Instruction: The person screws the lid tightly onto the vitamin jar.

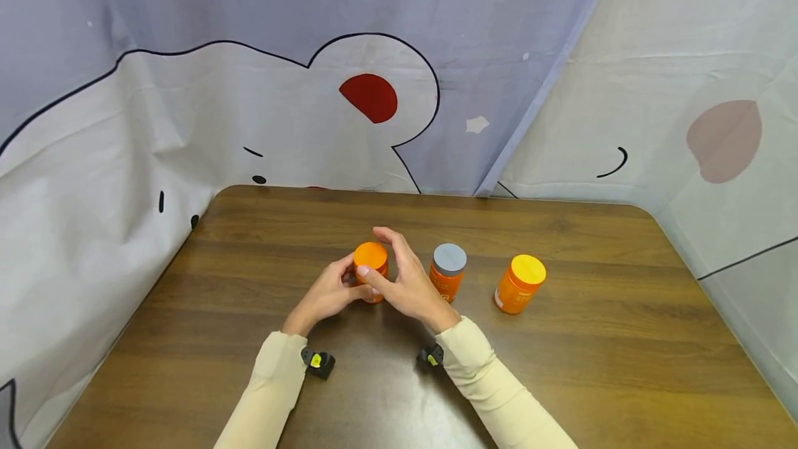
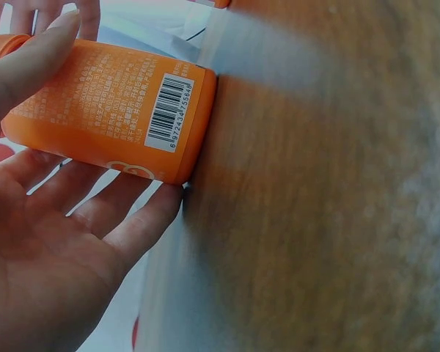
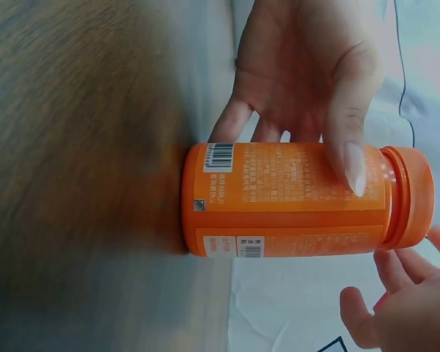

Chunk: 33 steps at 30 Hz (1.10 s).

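Note:
An orange bottle point(image 3: 279, 220) with an orange lid point(image 1: 370, 255) stands upright on the table. My left hand point(image 1: 329, 291) grips its body, the thumb on one side and the fingers on the other. Its label, with a barcode, shows in both wrist views. Around the lid is my right hand point(image 1: 411, 286), with its thumb at the near side and its index finger raised behind. The right wrist view shows the right fingers point(image 3: 396, 271) close to the lid and loosely bent; whether they touch it, I cannot tell.
Right of my hands stands an orange bottle with a grey lid point(image 1: 449, 259). Farther right is another orange bottle with a yellow lid point(image 1: 528, 269). The brown wooden table point(image 1: 598, 366) ends at a printed curtain point(image 1: 280, 109) behind and at the sides.

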### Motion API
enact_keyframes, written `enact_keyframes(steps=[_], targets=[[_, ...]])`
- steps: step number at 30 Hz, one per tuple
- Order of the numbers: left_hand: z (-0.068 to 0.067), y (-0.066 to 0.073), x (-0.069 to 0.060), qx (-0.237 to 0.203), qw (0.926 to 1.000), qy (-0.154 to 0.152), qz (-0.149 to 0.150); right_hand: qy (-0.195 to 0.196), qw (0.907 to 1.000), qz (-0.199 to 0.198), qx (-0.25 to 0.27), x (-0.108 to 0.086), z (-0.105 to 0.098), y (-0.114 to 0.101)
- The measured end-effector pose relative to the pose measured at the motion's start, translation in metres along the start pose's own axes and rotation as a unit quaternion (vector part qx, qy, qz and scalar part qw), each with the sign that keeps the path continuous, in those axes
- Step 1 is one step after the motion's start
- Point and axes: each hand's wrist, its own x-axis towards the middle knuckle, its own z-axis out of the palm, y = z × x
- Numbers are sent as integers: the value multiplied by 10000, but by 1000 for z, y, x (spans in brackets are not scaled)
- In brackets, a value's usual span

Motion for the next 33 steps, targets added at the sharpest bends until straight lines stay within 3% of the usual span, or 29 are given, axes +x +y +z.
enact_keyframes(steps=[8, 14, 25, 29, 33], targets=[[0, -1, 0, 213, 9997, 88, 26, -156, 9988, -406, 227, 0, -3, -12], [-1, -2, 0, 237, 9997, 83, 13, 15, 9994, -290, 213, -2, -9, -35], [0, -2, -1, -9, 10000, -22, 82, 167, 9997, -180, -69, 1, 3, 1], [-2, 14, -5, 65, 9999, -104, 104, 74, 9999, -96, 104, 1, 1, 2], [-1, 14, -4, -45, 9999, -131, 66, -23, 9997, -82, 244, -1, -4, -16]])
